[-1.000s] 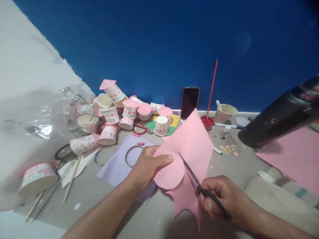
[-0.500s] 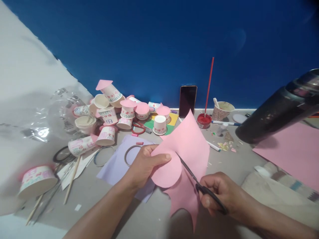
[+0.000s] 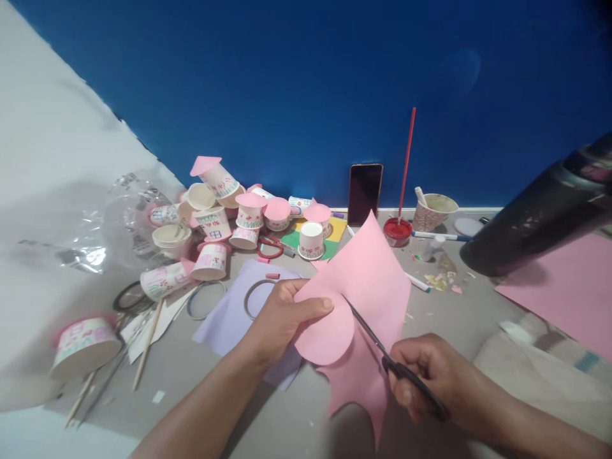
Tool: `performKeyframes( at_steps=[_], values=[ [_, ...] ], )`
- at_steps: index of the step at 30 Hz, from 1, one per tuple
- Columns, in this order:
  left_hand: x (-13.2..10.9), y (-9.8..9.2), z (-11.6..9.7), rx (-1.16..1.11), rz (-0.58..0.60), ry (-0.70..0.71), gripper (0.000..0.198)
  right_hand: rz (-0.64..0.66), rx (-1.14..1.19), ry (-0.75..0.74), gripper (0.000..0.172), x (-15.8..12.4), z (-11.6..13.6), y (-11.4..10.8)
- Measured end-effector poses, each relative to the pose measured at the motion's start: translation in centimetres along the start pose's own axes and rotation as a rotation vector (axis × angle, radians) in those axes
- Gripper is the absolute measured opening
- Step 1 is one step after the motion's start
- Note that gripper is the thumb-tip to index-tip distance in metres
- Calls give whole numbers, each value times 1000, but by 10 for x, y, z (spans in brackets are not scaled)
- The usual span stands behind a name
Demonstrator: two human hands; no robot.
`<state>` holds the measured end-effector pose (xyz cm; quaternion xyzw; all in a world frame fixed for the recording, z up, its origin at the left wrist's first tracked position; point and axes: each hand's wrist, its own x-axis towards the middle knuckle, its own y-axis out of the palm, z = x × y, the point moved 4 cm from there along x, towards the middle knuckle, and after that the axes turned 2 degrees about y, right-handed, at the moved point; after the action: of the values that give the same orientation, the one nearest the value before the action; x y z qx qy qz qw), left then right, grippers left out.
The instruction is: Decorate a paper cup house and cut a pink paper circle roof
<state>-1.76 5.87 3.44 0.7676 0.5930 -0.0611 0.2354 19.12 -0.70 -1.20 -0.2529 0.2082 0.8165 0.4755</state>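
My left hand [image 3: 287,315] pinches a sheet of pink paper [image 3: 373,274], thumb on top and the other fingers underneath. A rounded, partly cut disc [image 3: 327,335] curves out of that sheet under the thumb. Black-handled scissors [image 3: 368,331] are gripped in my right hand [image 3: 428,376], my fingers through the handles. Their blades look nearly closed, with the tips at the upper right edge of the disc, where it still joins the sheet. Below, the sheet ends in jagged, curved points. A purple sheet [image 3: 229,306] with a tape ring [image 3: 248,299] lies beneath my left hand.
Decorated paper cups [image 3: 213,223], some with pink cone tops, crowd the back left beside clear plastic wrap [image 3: 86,223]. Behind the sheet stand a phone [image 3: 364,194], a red paint jar [image 3: 398,233] with a brush and a patterned cup [image 3: 430,217]. A dark bottle [image 3: 526,217] stands right.
The whole scene has shifted slightly right in the view. The scissors and pink paper hold nearly the same position relative to each other; both hands keep their grips.
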Motion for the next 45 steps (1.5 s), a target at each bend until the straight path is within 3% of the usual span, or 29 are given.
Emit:
performKeyframes(
  at_steps=[29, 38, 45],
  values=[
    [-1, -4, 3, 106, -13, -35, 32, 42, -43, -63, 21, 1, -1, -2],
    [-1, 1, 0, 140, 35, -53, 28, 35, -51, -41, 30, 4, -11, -4],
    [-3, 1, -1, 197, 54, -83, 28, 50, -101, -36, 19, 4, -15, -9]
  ],
)
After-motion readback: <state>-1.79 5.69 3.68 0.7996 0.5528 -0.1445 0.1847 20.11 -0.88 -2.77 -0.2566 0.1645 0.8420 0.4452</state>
